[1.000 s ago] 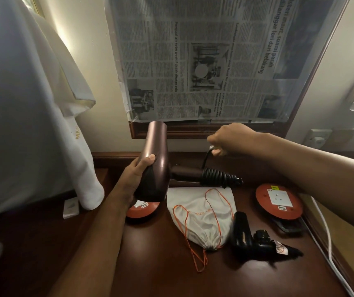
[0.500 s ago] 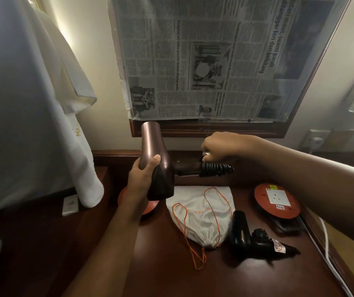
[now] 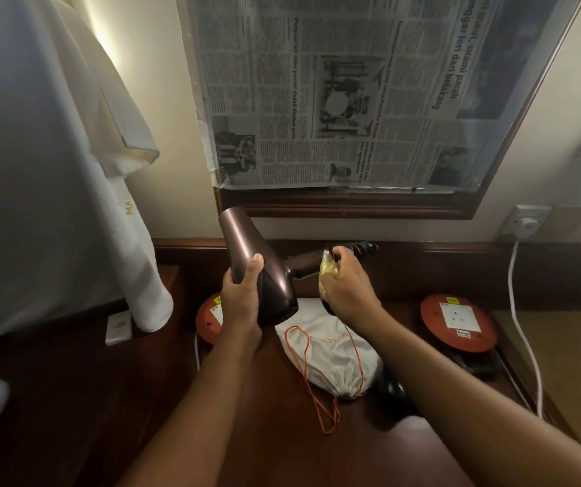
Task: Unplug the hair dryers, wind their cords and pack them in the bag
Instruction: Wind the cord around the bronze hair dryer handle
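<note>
My left hand (image 3: pixel 241 297) grips the barrel of a brown hair dryer (image 3: pixel 275 275), held above the desk with its nozzle pointing up and away. Its handle sticks out to the right, ending in a ribbed black cord sleeve (image 3: pixel 359 247). My right hand (image 3: pixel 347 282) is closed on the black cord beside the handle, with a yellowish tag showing at the fingers. A white drawstring bag (image 3: pixel 331 353) with orange cords lies on the dark wooden desk (image 3: pixel 264 434) below both hands. A black hair dryer (image 3: pixel 392 390) lies right of the bag, mostly hidden by my right forearm.
Two round orange extension reels stand on the desk, one behind my left wrist (image 3: pixel 208 318), one at the right (image 3: pixel 457 319). A white cable (image 3: pixel 524 328) runs from a wall socket (image 3: pixel 526 223) down the right side. White cloth (image 3: pixel 53 170) hangs at the left; newspaper (image 3: pixel 334 93) covers the mirror.
My right hand has come down and toward me along the cord, from behind the handle to in front of it. The brown dryer has tilted, its handle now pointing up-right, and the view has shifted.
</note>
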A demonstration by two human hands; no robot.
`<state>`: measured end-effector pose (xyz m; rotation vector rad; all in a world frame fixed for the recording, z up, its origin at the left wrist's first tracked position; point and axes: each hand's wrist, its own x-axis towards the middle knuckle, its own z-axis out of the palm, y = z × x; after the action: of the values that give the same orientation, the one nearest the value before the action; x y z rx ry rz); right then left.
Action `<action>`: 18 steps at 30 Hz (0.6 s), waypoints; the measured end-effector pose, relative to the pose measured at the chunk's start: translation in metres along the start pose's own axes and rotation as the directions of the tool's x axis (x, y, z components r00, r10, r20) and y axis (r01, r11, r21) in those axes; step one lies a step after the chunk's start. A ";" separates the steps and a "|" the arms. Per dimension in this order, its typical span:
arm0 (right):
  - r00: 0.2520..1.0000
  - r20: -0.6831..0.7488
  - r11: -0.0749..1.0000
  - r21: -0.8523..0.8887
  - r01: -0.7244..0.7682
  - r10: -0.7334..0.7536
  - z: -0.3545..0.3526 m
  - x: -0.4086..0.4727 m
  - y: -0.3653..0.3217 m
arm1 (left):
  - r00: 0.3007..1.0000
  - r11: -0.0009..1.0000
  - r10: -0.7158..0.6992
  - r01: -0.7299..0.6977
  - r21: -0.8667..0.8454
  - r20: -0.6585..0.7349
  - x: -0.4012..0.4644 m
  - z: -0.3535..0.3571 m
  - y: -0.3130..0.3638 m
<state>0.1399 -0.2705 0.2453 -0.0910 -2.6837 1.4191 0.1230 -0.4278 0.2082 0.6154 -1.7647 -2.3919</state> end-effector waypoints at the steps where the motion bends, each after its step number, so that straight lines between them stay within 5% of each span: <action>1: 1.000 -0.023 0.996 0.084 -0.018 0.020 0.004 -0.004 0.005 | 0.999 0.999 -0.035 0.035 -0.014 -0.005 0.001 -0.002 -0.005; 12: 0.996 -0.059 0.951 0.305 -0.046 0.068 0.050 -0.032 0.058 | 0.981 0.973 -0.189 0.182 -0.140 -0.044 0.016 -0.048 -0.050; 18: 0.995 -0.081 0.988 0.146 -0.043 0.055 0.072 -0.040 0.082 | 0.971 0.966 -0.239 0.234 -0.111 -0.028 0.026 -0.073 -0.068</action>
<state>0.1716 -0.2873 0.1351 -0.2019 -2.5189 1.5811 0.1374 -0.4795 0.1202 0.9000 -1.6157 -2.5854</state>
